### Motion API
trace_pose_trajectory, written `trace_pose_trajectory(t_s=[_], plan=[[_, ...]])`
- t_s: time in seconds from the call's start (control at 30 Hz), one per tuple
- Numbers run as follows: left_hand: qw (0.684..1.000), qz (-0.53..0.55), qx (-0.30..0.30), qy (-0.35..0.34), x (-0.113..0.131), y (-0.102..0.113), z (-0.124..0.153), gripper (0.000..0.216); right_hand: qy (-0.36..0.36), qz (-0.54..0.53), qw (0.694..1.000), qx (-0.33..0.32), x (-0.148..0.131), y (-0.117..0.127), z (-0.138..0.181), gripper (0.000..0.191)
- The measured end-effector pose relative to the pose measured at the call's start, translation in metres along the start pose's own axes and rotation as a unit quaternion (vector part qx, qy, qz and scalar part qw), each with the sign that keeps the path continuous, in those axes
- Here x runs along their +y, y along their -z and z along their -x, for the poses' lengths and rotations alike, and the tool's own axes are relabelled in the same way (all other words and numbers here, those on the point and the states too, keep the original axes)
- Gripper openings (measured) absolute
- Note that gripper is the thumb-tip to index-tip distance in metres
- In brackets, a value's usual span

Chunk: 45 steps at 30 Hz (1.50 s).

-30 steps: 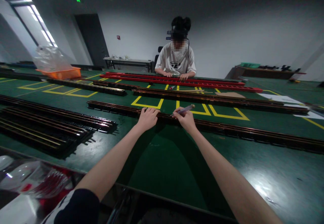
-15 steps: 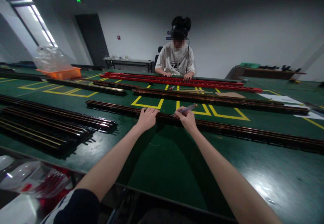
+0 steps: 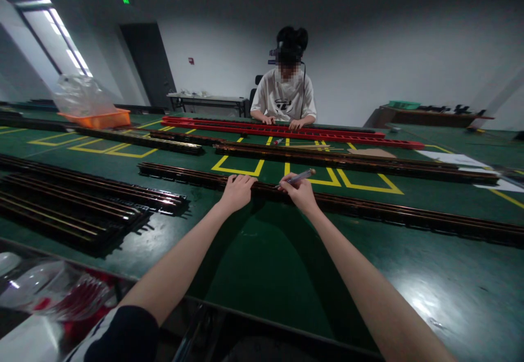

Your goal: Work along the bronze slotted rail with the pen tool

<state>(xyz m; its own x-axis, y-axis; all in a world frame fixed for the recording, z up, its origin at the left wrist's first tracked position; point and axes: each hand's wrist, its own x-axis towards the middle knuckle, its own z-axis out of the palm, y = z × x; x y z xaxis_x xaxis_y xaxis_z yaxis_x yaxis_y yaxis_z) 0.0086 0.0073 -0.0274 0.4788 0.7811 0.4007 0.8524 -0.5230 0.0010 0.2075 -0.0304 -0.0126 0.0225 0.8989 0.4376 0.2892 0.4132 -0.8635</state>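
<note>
A long dark brown rail (image 3: 380, 213) lies across the green table (image 3: 266, 274) in front of me. My left hand (image 3: 236, 191) rests on it with fingers curled over its top edge. My right hand (image 3: 301, 193) is closed on a slim pen-like tool (image 3: 298, 177), its tip down at the rail just right of my left hand.
More dark rails (image 3: 352, 161) lie further back and a stack of them (image 3: 77, 203) sits at the left. Across the table a person in a white shirt (image 3: 284, 97) handles long red rails (image 3: 286, 131). An orange tray (image 3: 96, 117) stands far left; clear plastic bags (image 3: 49, 291) lie near me.
My hands stay on the rail; the pen tool has tilted slightly. The person opposite has shifted their hands along the red rails.
</note>
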Motion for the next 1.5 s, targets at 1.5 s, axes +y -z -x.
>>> trace_pose_trajectory(t_s=[1.5], plan=[[1.0,-0.016,0.01,0.02,0.0058,0.0005,-0.0018,0.043,0.0,-0.005,1.0,-0.006,-0.0009,0.0004,0.0006,0.012]])
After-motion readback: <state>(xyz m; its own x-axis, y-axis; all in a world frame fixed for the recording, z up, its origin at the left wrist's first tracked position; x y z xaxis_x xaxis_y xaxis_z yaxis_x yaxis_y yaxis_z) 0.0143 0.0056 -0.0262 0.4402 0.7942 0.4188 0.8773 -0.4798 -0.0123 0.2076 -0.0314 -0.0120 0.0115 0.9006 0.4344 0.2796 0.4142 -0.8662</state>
